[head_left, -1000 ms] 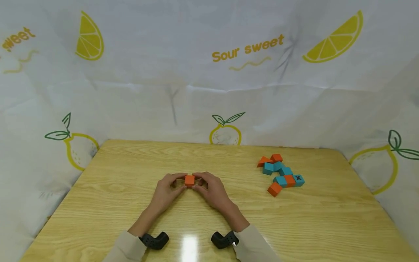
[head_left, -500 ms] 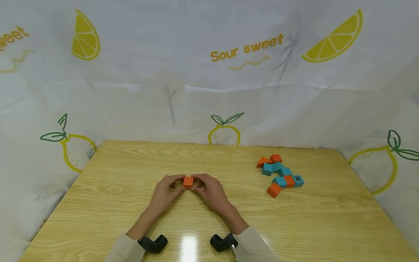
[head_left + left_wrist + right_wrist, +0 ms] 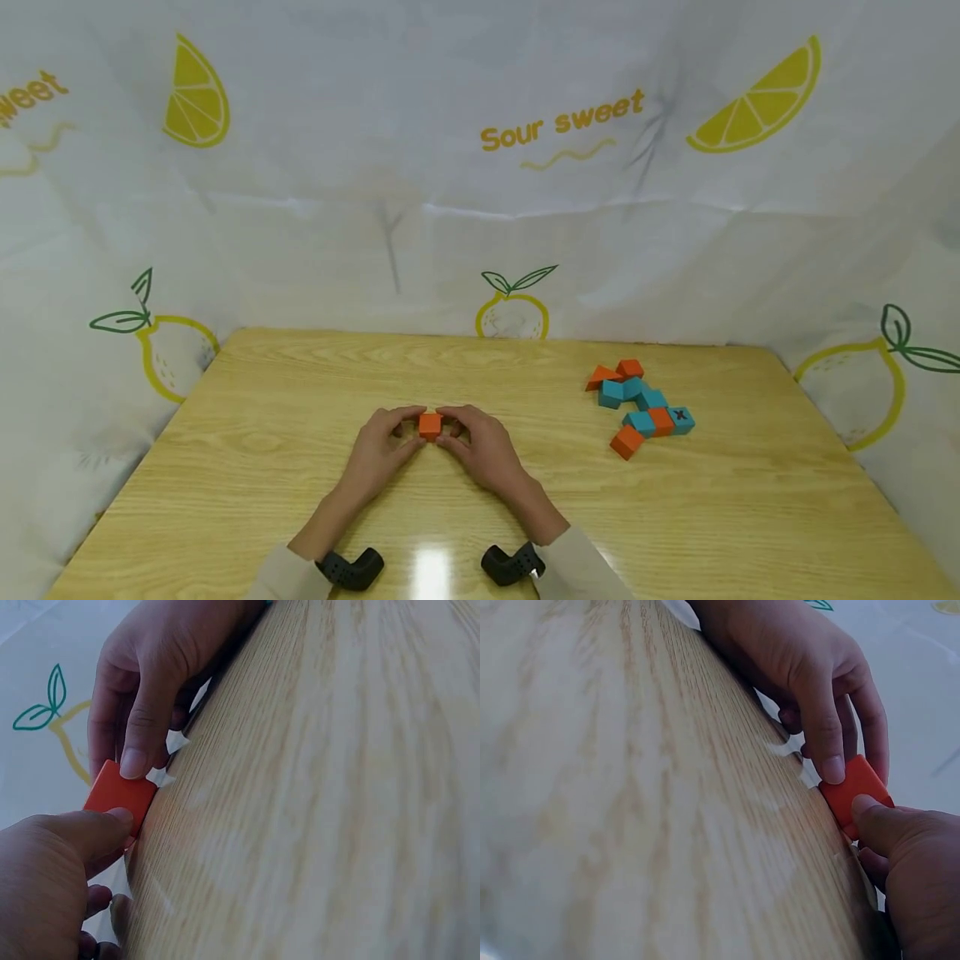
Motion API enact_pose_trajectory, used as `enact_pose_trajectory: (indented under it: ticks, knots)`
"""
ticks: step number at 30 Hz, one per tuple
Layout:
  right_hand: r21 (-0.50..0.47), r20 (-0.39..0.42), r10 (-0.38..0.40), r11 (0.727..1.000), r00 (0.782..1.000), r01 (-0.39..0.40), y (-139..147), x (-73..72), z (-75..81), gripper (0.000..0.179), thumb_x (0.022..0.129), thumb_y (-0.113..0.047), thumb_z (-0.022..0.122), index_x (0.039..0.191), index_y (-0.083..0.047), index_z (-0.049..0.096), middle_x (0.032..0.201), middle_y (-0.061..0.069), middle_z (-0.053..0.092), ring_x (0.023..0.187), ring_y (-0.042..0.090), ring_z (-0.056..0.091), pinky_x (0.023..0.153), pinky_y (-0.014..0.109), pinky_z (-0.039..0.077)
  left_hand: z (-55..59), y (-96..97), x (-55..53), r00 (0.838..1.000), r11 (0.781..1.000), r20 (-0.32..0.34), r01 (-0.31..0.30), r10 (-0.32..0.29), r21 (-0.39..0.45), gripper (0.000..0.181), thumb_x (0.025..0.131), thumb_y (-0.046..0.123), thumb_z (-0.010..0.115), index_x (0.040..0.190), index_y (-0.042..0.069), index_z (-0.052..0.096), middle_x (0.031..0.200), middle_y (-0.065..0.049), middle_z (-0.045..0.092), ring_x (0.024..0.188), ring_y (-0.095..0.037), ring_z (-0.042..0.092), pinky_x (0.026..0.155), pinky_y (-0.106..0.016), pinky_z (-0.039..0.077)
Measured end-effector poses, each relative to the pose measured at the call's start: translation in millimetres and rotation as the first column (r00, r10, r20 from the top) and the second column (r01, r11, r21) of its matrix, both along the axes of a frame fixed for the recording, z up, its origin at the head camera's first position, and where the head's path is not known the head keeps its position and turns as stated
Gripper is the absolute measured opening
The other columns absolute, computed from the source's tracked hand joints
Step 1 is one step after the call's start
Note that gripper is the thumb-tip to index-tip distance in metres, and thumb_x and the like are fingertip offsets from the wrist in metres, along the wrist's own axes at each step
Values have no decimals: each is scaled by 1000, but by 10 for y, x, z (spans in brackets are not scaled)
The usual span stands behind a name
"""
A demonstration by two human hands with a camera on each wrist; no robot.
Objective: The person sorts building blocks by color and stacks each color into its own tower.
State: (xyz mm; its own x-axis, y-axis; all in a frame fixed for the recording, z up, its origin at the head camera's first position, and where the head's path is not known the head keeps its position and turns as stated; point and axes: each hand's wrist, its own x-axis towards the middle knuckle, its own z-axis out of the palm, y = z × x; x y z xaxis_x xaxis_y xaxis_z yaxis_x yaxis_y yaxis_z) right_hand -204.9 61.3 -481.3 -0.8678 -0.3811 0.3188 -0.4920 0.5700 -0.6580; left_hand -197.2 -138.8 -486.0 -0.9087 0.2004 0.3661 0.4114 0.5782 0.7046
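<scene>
Near the middle of the wooden table, an orange cube block [image 3: 430, 427] sits between both hands. My left hand [image 3: 372, 454] pinches its left side, thumb at the near edge and forefinger at the far edge. The right hand [image 3: 486, 450] pinches the opposite side in the same way. In the left wrist view the left thumb lies on the orange face of the block [image 3: 120, 795], low against the tabletop. From the right wrist, both thumbs show on the block [image 3: 855, 796], one from each side.
To the right lies a loose group of blocks: blue cubes [image 3: 611, 394], orange cubes [image 3: 626, 442], an orange triangular block [image 3: 602, 377] and a blue block marked with an X [image 3: 681, 420]. A white lemon-print sheet [image 3: 360, 250] hangs behind the table [image 3: 300, 367].
The head view has shifted slightly, so everything appears a little lower. Both hands keep their hold on the orange cube block, which stays in place relative to the other blocks.
</scene>
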Motion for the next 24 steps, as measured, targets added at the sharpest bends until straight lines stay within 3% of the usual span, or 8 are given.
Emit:
enact_pose_trajectory:
  ticks: [7, 24]
  knots:
    - [-4, 1, -5, 1000, 1000, 5, 31, 38, -9, 42, 90, -24, 68, 129, -13, 59, 101, -3, 62, 84, 8, 57, 72, 28, 49, -5, 29, -2, 1000, 1000, -13, 28, -28, 14, 42, 78, 11, 79, 118, 12, 68, 95, 4, 63, 77, -11, 45, 66, -28, 42]
    - [-13, -15, 24, 1000, 1000, -24, 11, 37, -25, 45, 91, -25, 66, 133, -12, 56, 110, 0, 62, 86, 9, 58, 75, 29, 49, -23, 0, 15, 1000, 1000, 22, -7, 7, 10, 42, 77, 13, 80, 118, 15, 69, 93, 6, 59, 77, -12, 42, 66, -29, 40]
